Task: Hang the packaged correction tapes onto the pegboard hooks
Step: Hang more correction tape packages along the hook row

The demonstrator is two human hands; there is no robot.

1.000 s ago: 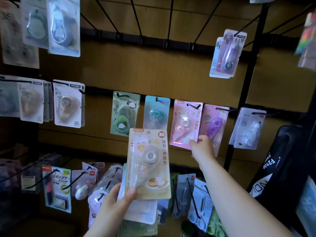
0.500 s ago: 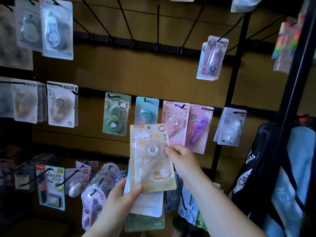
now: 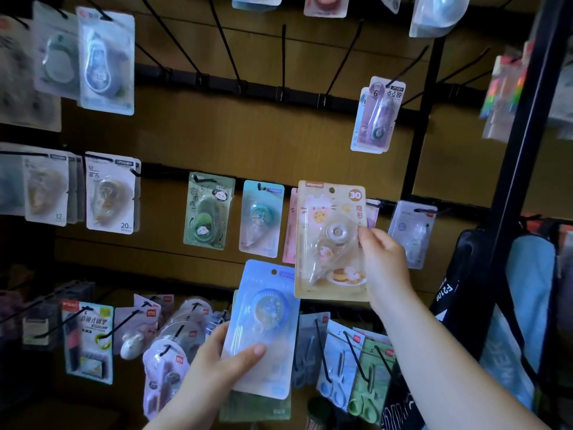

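**Item:** yellow pack [image 3: 322,218] of correction tape, upright, held up before the middle row of the pegboard. It covers most of a pink pack [image 3: 289,231] hung there.

**Held by:** right hand [image 3: 386,265], fingers pinching the card's right edge. Left hand [image 3: 217,367], lower down, grips a blue pack [image 3: 266,308] with the thumb across its face. More packs lie beneath it, with a green pack [image 3: 257,409] showing at the bottom.

**Handling:** keep the card square, with its hang hole [image 3: 331,190] facing the hook tip. A grip this far down one side is likely to let the top swing. Bring the hole level with the tip, thread it, then push the card back along the wire. Keep the left hand's stack low, away from the hanging rows.

**Not determinable:**
- the hook meant for this pack, which is behind the card if it is the pink one's
- how many packs are in the stack
- the small print on most cards
- the blurred goods at the right edge
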